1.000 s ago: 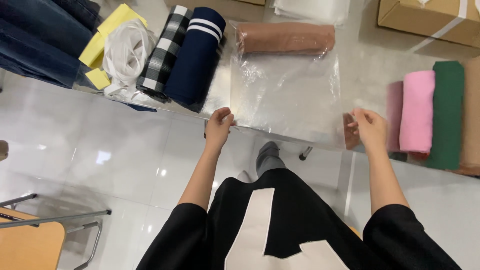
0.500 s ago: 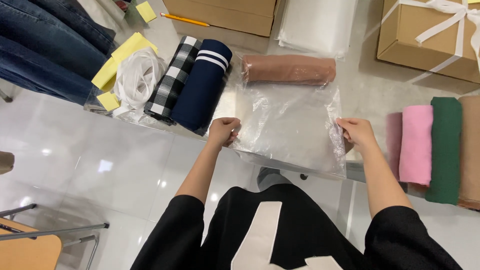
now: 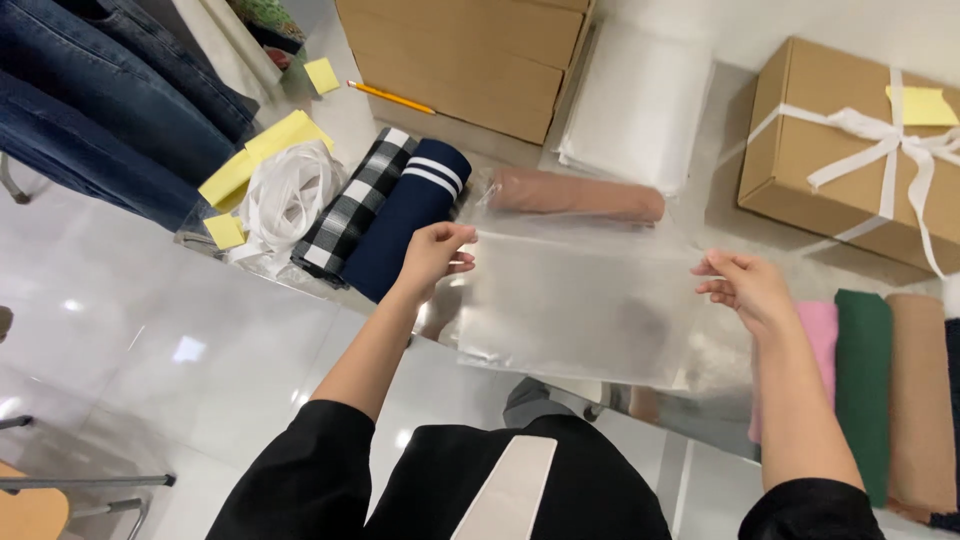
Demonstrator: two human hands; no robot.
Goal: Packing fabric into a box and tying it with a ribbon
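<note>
A clear plastic bag [image 3: 575,305] is stretched flat between my hands above the table edge. My left hand [image 3: 437,255] pinches its upper left corner. My right hand [image 3: 745,285] pinches its upper right corner. Just behind the bag lies a rolled brown cloth [image 3: 575,195]. Left of my left hand lie a rolled navy cloth with white stripes [image 3: 410,215] and a rolled black-and-white checked cloth [image 3: 352,210].
Pink [image 3: 822,330], green [image 3: 862,380] and tan [image 3: 918,400] rolled cloths lie at the right. A cardboard box tied with white ribbon [image 3: 850,150] sits behind them. A stack of clear bags [image 3: 640,105], a larger box [image 3: 470,55], white ribbon [image 3: 285,195], yellow notes and jeans [image 3: 90,110] fill the back left.
Both hands have lifted the clear bag up off the table and spread it wider. My view has moved closer to the table.
</note>
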